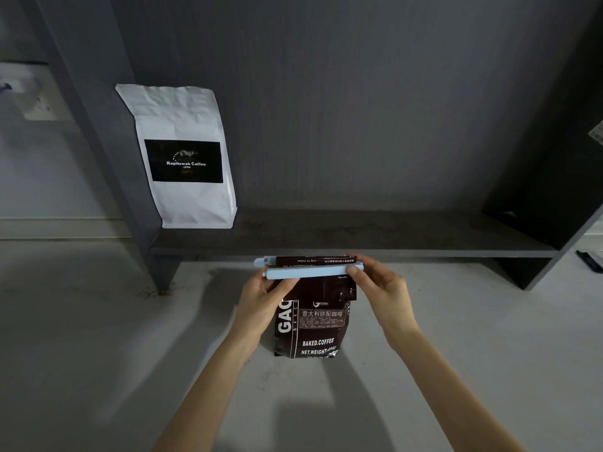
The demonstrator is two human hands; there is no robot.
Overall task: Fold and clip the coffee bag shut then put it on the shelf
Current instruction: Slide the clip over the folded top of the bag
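A dark brown coffee bag [318, 327] with white lettering stands upright on the pale counter, just in front of the grey shelf [359, 236]. Its top is folded over, and a long light-blue clip [306, 272] lies across the fold, the two bars slightly apart at the left end. My left hand [264, 295] grips the bag's upper left side, fingers under the clip. My right hand [375, 282] pinches the clip's right end between thumb and fingers.
A white coffee bag [186, 158] with a black label stands at the left end of the shelf, leaning on the back panel. The shelf board to its right is bare. A dark upright [98, 132] frames the left side, another the right.
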